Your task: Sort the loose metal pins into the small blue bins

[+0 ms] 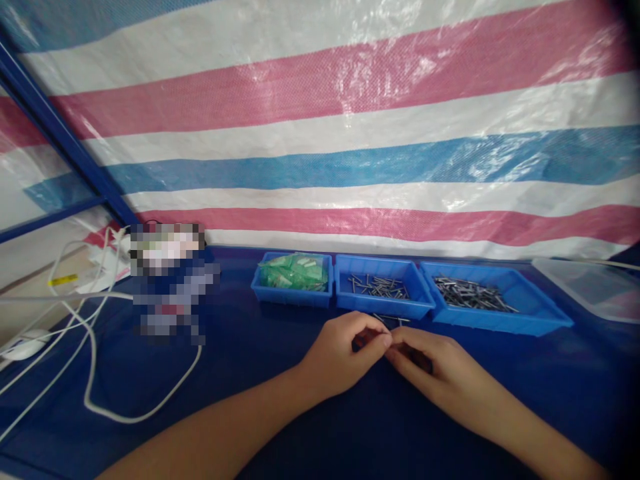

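Observation:
My left hand and my right hand meet at the fingertips above the blue tabletop. Both are closed in a pinch; whatever lies between the fingers is too small or hidden to make out. Just beyond the fingertips, a few thin metal pieces like screws or nails lie on the table. Behind them stands a blue bin holding slim metal pieces. To its right, another blue bin contains a denser heap of metal pieces. The left blue bin carries green plastic packets.
White cables loop across the table's left side, near a white rounded object. Blurred-out items sit at the back left. A clear plastic container is at far right. A striped sheet hangs behind the table.

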`<state>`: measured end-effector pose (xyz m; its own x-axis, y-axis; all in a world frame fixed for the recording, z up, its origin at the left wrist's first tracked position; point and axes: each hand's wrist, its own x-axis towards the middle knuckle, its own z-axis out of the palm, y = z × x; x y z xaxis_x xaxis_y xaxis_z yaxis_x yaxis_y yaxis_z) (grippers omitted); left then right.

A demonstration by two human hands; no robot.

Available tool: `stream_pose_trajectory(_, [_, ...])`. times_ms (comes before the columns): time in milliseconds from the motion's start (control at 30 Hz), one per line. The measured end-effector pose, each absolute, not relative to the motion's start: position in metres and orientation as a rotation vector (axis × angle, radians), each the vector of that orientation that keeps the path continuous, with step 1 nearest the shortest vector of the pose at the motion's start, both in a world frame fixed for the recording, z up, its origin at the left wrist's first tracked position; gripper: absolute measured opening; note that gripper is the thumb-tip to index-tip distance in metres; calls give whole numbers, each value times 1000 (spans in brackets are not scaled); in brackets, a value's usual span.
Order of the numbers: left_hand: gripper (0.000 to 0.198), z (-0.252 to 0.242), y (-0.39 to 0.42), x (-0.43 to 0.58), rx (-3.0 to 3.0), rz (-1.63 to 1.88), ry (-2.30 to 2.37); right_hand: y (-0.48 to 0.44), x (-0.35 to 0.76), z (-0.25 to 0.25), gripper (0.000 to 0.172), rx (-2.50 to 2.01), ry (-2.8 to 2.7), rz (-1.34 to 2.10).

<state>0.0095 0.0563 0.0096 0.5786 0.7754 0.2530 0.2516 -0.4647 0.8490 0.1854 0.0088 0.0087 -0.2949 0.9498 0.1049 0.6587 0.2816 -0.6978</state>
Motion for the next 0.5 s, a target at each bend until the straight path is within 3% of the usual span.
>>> stream_pose_trajectory(500, [17,8,57,9,2053,836,782,11,188,6,26,-1408,-2063,697])
